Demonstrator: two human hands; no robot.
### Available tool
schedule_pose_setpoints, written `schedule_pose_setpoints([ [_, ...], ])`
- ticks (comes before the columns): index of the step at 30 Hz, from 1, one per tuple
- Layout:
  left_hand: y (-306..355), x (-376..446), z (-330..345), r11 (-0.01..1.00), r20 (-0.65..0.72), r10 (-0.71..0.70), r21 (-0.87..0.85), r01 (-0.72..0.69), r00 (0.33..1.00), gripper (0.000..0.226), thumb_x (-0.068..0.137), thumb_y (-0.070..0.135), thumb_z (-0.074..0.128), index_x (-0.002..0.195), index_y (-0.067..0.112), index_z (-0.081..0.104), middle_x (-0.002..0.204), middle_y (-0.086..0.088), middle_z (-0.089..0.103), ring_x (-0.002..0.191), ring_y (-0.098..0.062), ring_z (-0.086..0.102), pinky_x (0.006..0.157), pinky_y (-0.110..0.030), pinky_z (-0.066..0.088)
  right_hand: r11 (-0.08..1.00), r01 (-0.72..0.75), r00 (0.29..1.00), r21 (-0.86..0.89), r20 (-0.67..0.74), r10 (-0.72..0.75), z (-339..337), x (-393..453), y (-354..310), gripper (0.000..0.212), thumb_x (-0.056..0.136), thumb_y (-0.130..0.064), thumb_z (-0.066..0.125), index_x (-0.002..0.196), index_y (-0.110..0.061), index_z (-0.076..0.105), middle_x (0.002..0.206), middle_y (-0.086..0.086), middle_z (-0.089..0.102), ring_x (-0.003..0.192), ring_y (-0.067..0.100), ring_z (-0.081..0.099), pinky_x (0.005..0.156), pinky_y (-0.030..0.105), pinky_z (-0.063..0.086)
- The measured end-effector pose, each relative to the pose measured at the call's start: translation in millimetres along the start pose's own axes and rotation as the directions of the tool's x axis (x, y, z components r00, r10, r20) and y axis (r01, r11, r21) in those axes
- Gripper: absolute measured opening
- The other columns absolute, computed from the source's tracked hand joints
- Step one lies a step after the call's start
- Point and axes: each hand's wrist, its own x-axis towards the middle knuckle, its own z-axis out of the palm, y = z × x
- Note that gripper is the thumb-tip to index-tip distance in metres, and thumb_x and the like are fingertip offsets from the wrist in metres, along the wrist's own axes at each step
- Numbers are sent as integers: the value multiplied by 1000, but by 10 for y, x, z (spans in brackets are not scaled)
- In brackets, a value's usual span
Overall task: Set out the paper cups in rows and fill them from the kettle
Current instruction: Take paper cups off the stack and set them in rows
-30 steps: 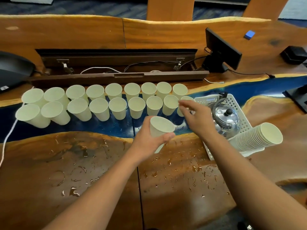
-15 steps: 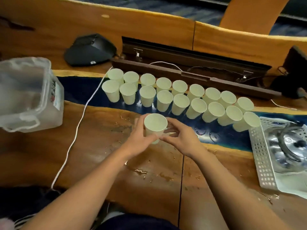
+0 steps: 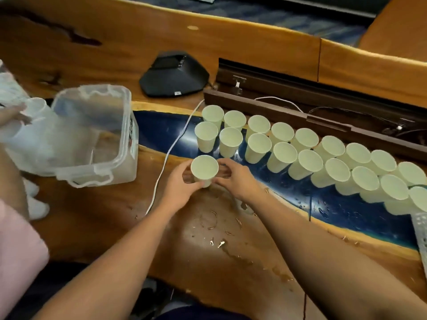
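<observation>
Two rows of pale paper cups (image 3: 284, 146) stand on the blue strip of the wooden table (image 3: 208, 239), running from the centre to the right edge. One more paper cup (image 3: 204, 168) stands upright in front of the rows' left end. My left hand (image 3: 180, 183) grips it from the left, fingers curled round its side. My right hand (image 3: 235, 179) touches it from the right, with fingertips on its wall. The kettle is out of view.
A clear plastic box (image 3: 97, 135) sits to the left, with another person's hand (image 3: 11, 116) and pink sleeve (image 3: 16, 250) at the far left. A black device (image 3: 173, 77), a white cable (image 3: 166, 158), an open cable tray (image 3: 323, 105) and a white basket's corner (image 3: 421, 229) surround the cups. Water drops dot the wood.
I carried the single cup leftward from the right end of the rows to their left end. My right hand left the row's last cup and joined the left on this cup.
</observation>
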Motion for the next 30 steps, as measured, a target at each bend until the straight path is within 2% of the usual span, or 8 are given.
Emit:
schedule_pose_setpoints([
  [2, -62, 132, -66, 1000, 6, -6, 7, 6, 1000, 75, 69, 29, 90, 135, 31, 53, 130, 10, 62, 115, -9, 60, 92, -21, 47, 1000, -13, 1000, -14, 0, 13, 29, 138, -46, 51, 86, -32, 75, 132, -28, 53, 124, -5, 66, 103, 6, 60, 99, 29, 49],
  [4, -71, 229, -115, 1000, 25, -12, 16, 11, 1000, 73, 73, 26, 86, 138, 30, 52, 132, 8, 61, 117, -10, 59, 98, -28, 46, 999, -28, 1000, -25, -4, 28, 49, 250, -78, 48, 87, -32, 74, 130, -29, 54, 122, -6, 66, 98, 4, 58, 97, 29, 50],
  [9, -77, 457, -130, 999, 36, 3, 40, -5, 999, 71, 80, 15, 82, 141, 27, 48, 136, 5, 58, 111, -9, 59, 82, -11, 42, 998, -68, 998, -5, -14, 68, 103, 437, -66, 46, 88, -32, 72, 131, -31, 54, 121, -6, 67, 94, 5, 59, 96, 30, 51],
  [17, -90, 682, -109, 998, 56, 13, 59, -16, 998, 74, 78, 17, 83, 140, 31, 46, 135, 7, 56, 115, -12, 59, 89, -21, 44, 995, -84, 996, 45, -28, 86, 99, 573, -32, 48, 89, -33, 71, 133, -31, 52, 120, -6, 69, 94, 4, 61, 93, 28, 50],
  [23, -23, 701, -88, 997, 53, -3, 72, -1, 999, 74, 78, 17, 83, 139, 29, 43, 126, 14, 51, 112, -7, 53, 80, -11, 39, 995, -91, 996, 39, -11, 92, 72, 582, -75, 51, 89, -31, 70, 136, -29, 52, 122, -4, 68, 105, 13, 65, 95, 31, 50],
  [30, -38, 653, -53, 991, 50, -72, 113, 66, 996, 89, 76, 11, 85, 145, 34, 33, 140, 5, 49, 122, -15, 55, 106, -41, 46, 985, -152, 987, -79, 36, 155, 60, 585, -70, 55, 91, -32, 68, 142, -27, 49, 121, -2, 69, 110, 17, 65, 98, 34, 49],
])
